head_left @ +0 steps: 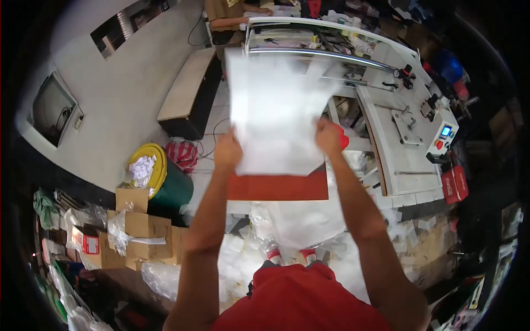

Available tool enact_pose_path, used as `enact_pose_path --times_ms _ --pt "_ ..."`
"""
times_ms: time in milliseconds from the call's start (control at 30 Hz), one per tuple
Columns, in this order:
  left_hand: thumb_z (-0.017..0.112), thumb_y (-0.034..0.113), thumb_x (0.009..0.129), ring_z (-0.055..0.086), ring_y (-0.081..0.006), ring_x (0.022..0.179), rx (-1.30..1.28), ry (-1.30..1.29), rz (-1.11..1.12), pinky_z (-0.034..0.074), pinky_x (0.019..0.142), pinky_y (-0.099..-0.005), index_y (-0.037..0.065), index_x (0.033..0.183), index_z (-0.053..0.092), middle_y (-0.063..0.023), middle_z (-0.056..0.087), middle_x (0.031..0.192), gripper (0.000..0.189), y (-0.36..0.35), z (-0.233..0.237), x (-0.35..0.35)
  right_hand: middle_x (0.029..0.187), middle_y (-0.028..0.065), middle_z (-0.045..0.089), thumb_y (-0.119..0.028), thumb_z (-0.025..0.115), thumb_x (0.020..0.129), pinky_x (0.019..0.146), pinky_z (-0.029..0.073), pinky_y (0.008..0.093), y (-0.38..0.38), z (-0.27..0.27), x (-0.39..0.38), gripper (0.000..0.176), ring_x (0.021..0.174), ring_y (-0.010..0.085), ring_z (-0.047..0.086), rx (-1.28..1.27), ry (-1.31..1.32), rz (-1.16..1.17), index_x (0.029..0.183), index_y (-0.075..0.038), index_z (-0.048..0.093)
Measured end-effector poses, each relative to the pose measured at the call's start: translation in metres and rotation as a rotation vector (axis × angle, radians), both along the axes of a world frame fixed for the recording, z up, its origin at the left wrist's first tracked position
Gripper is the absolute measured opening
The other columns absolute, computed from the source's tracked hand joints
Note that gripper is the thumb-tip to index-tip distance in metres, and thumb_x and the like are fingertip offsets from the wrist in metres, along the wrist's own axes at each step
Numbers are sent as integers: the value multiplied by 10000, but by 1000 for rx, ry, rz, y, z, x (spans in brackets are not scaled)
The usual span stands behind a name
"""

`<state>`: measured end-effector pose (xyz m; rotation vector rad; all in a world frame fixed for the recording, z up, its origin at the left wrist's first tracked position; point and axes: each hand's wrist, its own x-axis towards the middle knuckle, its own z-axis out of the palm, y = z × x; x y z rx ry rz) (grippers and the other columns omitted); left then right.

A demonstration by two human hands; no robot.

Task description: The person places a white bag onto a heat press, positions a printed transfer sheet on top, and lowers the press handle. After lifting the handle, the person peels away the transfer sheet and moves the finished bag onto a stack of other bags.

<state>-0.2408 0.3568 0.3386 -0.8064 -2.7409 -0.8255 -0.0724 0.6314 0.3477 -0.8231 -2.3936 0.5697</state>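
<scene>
At far right, a red container [455,184] reads "Coca-Cola"; print on the cardboard box [148,231] is too small to read. White sheet [273,110]: smooth, pale, motion-blurred, lower corners angled. Red-brown panel [279,187]: flat, straight-edged, visible below the sheet. Green bin [178,190]: round yellow rim, crumpled white paper [143,170] inside. Sheet lies between the 2 hands: left hand [228,150] closed on its left edge, right hand [329,138] closed on its right edge.
</scene>
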Motion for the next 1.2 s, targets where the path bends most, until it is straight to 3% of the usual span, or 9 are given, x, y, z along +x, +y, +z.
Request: enact_pose_path --times_ms 33,100,333,933,1000,1033,1067,1100,1200 --pt "453 169 931 607 -438 1017 -137 -177 1 507 874 -505 106 1335 532 -292 591 1146 416 -11 -44 7 965 221 670 -142 513 894 836 507 488 10 -89 -5 219 917 415 636 -57 -21 98 1016 -75 683" --pt "505 159 883 631 -450 941 -81 -291 -40 518 851 -505 63 1301 545 -302 593 1159 431 -33 -92 23 970 174 674 -171 564 891 841 501 487 -29 -125 17 192 949 379 630 -85 -147 -21 1014 -104 695" --pt "555 71 827 619 -450 940 336 3 -37 523 833 -490 -3 1218 588 -284 610 1087 400 -45 -131 40 977 131 660 -164 634 865 829 469 478 -48 -134 34 191 956 350 614 6 104 -69 1038 -127 706" --pt "600 83 782 628 -360 743 350 -108 -34 519 660 -436 -15 1106 627 -193 623 869 340 -49 -115 50 953 167 605 -81 647 832 813 468 471 -55 -131 42 197 917 376 576 86 189 -45 1026 -53 666" --pt "604 89 803 635 -331 769 379 -139 -47 521 692 -416 -9 1105 624 -194 626 918 318 -54 -119 49 951 166 596 -70 648 827 822 464 465 -59 -118 45 220 916 379 570 59 282 -72 1046 -45 650" --pt "595 77 812 639 -305 820 303 82 -91 518 736 -406 -5 1140 618 -177 636 961 339 -64 -137 38 949 164 588 -59 650 822 831 460 459 -56 -111 56 244 915 382 565 46 372 -104 1065 -38 634" --pt "583 59 825 634 -295 884 333 -86 79 511 783 -384 -1 1154 618 -176 643 1005 337 -76 -146 38 920 164 578 -28 643 810 851 456 437 -47 -113 74 252 906 366 565 24 379 -117 1059 -25 608" --pt "584 84 870 616 -300 977 369 -110 116 494 859 -379 -21 1174 598 -182 631 1071 322 -86 -113 55 925 166 581 -20 640 807 839 461 432 -34 -123 104 231 906 354 571 -7 363 -158 1035 -20 604" --pt "493 99 958 558 -323 1102 458 -59 297 455 949 -394 -64 1213 534 -211 575 1198 306 -163 -165 65 833 158 609 -3 611 811 751 485 429 6 -183 202 145 783 325 609 -22 263 -335 956 -12 602"
